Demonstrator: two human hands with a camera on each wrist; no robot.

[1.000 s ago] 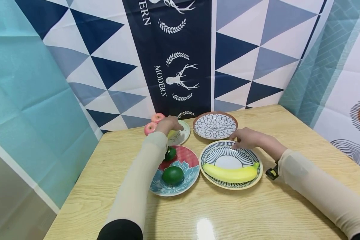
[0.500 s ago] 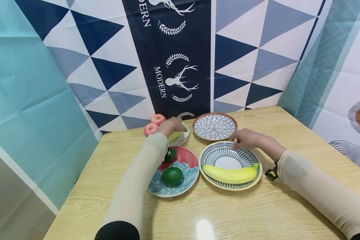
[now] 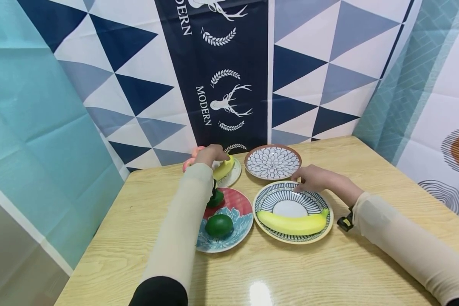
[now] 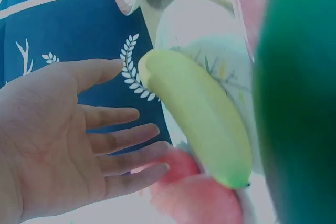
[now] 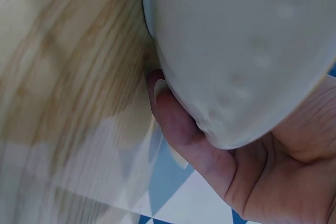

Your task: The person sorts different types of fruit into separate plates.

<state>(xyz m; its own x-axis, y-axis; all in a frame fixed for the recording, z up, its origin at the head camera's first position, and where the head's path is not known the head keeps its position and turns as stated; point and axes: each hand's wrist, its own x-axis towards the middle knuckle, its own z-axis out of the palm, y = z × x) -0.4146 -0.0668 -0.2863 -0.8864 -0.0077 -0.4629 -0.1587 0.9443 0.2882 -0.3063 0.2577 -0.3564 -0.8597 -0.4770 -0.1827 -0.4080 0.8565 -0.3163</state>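
My left hand (image 3: 211,156) hovers by a yellow banana (image 3: 224,168) on a small white plate (image 3: 235,175) at the back. In the left wrist view its fingers are extended and spread, with the thumb tip near one end of the banana (image 4: 202,116). Pink-red apples (image 4: 202,200) sit beside that plate, partly behind the fingers. My right hand (image 3: 313,177) grips the far right rim of a blue-patterned plate (image 3: 289,207). A second banana (image 3: 293,224) lies across this plate's near side. From the right wrist, curled fingers show under the plate's white underside (image 5: 241,51).
Left of the gripped plate is a red-and-blue plate (image 3: 240,202) with two dark green oval fruits (image 3: 219,225), one partly behind my left forearm. A brown-rimmed plate with a petal pattern (image 3: 273,162) stands at the back, close to the patterned backdrop (image 3: 153,97).
My left hand has drawn slightly left off the banana at the back, which now shows more fully on the small plate. The right hand keeps its grip on the plate's rim.
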